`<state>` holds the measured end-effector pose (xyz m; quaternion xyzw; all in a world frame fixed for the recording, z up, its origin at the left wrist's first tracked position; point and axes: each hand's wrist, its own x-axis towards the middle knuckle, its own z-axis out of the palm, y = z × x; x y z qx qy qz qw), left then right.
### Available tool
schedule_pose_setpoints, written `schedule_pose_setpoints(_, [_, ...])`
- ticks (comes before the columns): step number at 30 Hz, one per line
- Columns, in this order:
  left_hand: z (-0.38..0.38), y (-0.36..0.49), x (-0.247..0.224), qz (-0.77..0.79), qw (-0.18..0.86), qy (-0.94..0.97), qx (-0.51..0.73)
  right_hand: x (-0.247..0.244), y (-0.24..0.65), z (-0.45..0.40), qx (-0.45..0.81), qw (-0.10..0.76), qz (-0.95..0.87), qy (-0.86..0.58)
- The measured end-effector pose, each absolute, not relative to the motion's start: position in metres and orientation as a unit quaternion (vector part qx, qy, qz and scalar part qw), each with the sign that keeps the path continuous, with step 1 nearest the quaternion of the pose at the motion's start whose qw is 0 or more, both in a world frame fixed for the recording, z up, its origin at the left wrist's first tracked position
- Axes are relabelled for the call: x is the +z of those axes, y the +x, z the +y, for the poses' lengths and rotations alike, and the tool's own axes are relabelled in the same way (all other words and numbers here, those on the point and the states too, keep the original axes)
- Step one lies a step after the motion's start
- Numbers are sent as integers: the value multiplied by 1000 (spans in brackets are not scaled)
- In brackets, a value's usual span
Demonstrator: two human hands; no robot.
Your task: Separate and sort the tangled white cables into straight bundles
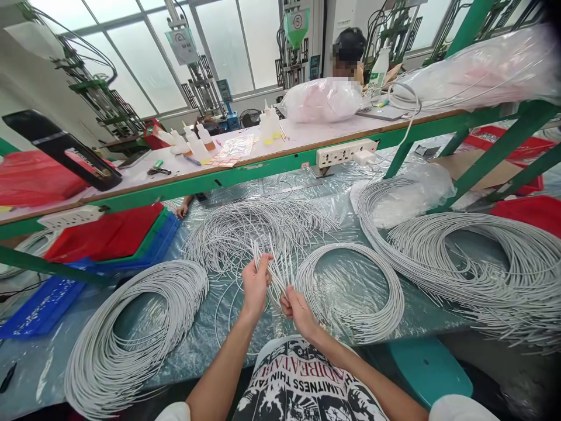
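A: Where do we have the bunch of wires [277, 285]?

B: Right in front of us, between our two hands. Our left hand [255, 286] is closed around it, thumb laid across the strands, and our right hand [298, 310] has its fingertips pinched on the near part.

A: Which way does it run?

B: Lengthwise, it slants from near right to far left. Our left hand sits farther out along it, and our right hand is nearer our body. Beyond our grip the loose tips fan out toward the far side.

A: And the loose pile [263, 222]?

B: Just past those tips, on the far side, spreading more to the left. Our left hand is the nearer one to it. Our right hand sits just beside the neat coil [394, 292] on the right.

A: Do our fingertips on the right catch every strand?

B: We can't tell; the fingers hide that. Some strands stand apart from the bunch, pointing away from us.
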<state>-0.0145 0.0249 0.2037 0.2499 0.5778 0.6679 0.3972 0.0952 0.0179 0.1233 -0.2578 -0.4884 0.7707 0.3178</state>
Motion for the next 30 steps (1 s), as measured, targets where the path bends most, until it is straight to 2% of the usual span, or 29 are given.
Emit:
schedule_pose_setpoints(12, [24, -13, 193, 594, 336, 312, 661, 120, 92, 18, 821, 327, -384, -269])
schedule_pose_setpoints(24, [25, 2, 200, 541, 399, 232, 703, 120, 88, 6, 690, 397, -499, -343])
schedule_pose_setpoints(30, [24, 4, 194, 563, 384, 246, 689, 127, 86, 13, 771, 388, -363, -352])
